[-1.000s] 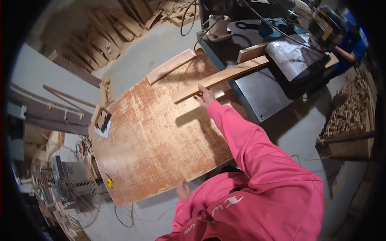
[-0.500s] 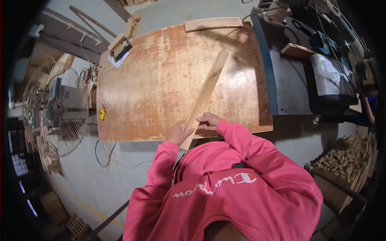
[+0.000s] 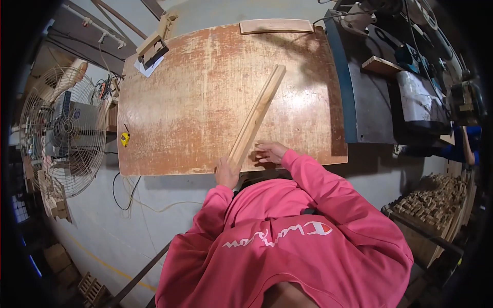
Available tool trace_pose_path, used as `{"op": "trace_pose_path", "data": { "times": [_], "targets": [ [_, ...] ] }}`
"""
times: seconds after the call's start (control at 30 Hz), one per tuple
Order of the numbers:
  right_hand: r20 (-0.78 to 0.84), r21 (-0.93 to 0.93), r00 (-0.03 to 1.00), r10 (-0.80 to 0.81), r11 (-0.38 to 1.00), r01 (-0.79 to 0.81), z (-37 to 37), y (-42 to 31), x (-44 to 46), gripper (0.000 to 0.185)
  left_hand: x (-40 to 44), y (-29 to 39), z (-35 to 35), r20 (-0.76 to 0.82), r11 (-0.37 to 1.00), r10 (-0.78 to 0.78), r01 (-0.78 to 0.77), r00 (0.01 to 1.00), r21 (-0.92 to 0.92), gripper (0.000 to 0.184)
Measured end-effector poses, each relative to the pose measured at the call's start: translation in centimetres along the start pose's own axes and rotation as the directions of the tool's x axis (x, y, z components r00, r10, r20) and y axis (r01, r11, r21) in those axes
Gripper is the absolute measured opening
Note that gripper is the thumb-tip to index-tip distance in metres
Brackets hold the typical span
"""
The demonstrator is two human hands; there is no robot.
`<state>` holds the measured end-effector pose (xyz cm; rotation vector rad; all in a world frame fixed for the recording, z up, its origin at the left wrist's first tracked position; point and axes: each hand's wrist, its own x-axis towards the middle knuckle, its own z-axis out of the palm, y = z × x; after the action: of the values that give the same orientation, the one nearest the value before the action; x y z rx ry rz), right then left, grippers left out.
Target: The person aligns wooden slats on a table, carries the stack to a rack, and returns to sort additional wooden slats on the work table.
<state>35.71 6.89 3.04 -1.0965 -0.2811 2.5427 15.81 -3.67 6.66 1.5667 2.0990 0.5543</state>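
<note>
A worn tabletop fills the middle of a workshop, flanked by a wire-caged fan on the left and a dark machine table along its right edge. At the near edge, a person in a pink sweatshirt grasps the near end of a long wooden strip in the left hand; the strip slants over the tabletop toward the far right corner, though whether its far end touches the surface is unclear. The right hand is open and released beside the strip, fingers parted. A yellow tape measure sits by the left edge, a pale board lies along the far edge near the right corner, and a sheet of paper rests at the far left corner.
</note>
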Motion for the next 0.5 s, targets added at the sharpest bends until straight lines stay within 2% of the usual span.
{"op": "trace_pose_path", "data": {
  "times": [0.07, 0.13, 0.17, 0.23, 0.3, 0.33, 0.4, 0.47, 0.5],
  "targets": [
    [-0.109, 0.089, 0.994, 0.003, 0.996, 0.006, -1.1, -0.4, -1.9, 0.019, 0.0, -0.9, 0.4, -0.005, 0.999, -0.033, 0.033, 0.999, 0.007, 0.041],
    [-0.183, 0.183, 0.983, 0.026, 0.983, 0.008, -2.3, -0.1, -3.8, 0.016, 0.3, -3.5, 1.9, -0.109, 0.999, 0.029, -0.030, 0.994, -0.013, 0.039],
    [-0.203, 0.193, 0.979, -0.003, 0.980, 0.043, -3.2, 0.2, -4.4, 0.016, 0.5, -4.2, 1.8, -0.096, 0.998, 0.062, -0.064, 0.993, -0.025, 0.039],
    [-0.263, 0.219, 0.965, -0.016, 0.973, 0.076, -5.2, 0.9, -5.8, 0.016, 1.1, -5.5, 1.6, -0.098, 0.994, -0.006, 0.017, 0.995, 0.105, 0.035],
    [-0.335, 0.245, 0.937, -0.102, 0.950, 0.191, -6.7, 1.9, -6.7, 0.017, 2.1, -6.8, 1.1, -0.222, 0.962, 0.023, 0.038, 0.975, 0.269, 0.030],
    [-0.360, 0.263, 0.922, -0.142, 0.933, 0.246, -8.2, 2.6, -6.6, 0.017, 2.6, -7.9, 0.8, -0.200, 0.965, 0.078, -0.023, 0.977, 0.263, 0.030],
    [-0.304, 0.326, 0.945, -0.124, 0.918, 0.225, -10.7, 3.4, -6.8, 0.020, 3.7, -10.8, 0.7, -0.120, 0.916, 0.009, 0.040, 0.993, 0.399, 0.037],
    [-0.309, 0.336, 0.935, -0.175, 0.899, 0.280, -11.2, 3.2, -7.7, 0.019, 5.2, -12.4, 1.2, -0.078, 0.839, -0.073, 0.103, 0.994, 0.534, 0.044],
    [-0.328, 0.338, 0.921, -0.213, 0.883, 0.325, -11.4, 3.0, -8.0, 0.019, 5.5, -11.7, 0.4, 0.017, 0.872, -0.151, 0.125, 0.988, 0.473, 0.048]
  ]
}}
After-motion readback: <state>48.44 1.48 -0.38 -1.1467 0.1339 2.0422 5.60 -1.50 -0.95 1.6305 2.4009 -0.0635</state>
